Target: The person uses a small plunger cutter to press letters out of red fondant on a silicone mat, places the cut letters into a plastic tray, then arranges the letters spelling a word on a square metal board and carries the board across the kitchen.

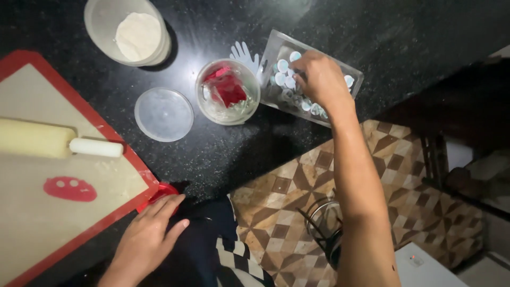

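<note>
On the black desk (223, 154) your right hand (319, 79) pinches into the clear tray (340, 69) of small white cutters; left hand (149, 234) lies spread, flat at the mat (79, 212) edge. Risk: tray tipping against the nearby clear cup (227, 91).

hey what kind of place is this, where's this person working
Most likely a home kitchen set up for baking or cake decorating: a black stone counter holds a red-edged baking mat, a rolling pin and a tub of white powder, above a patterned tile floor.
</note>
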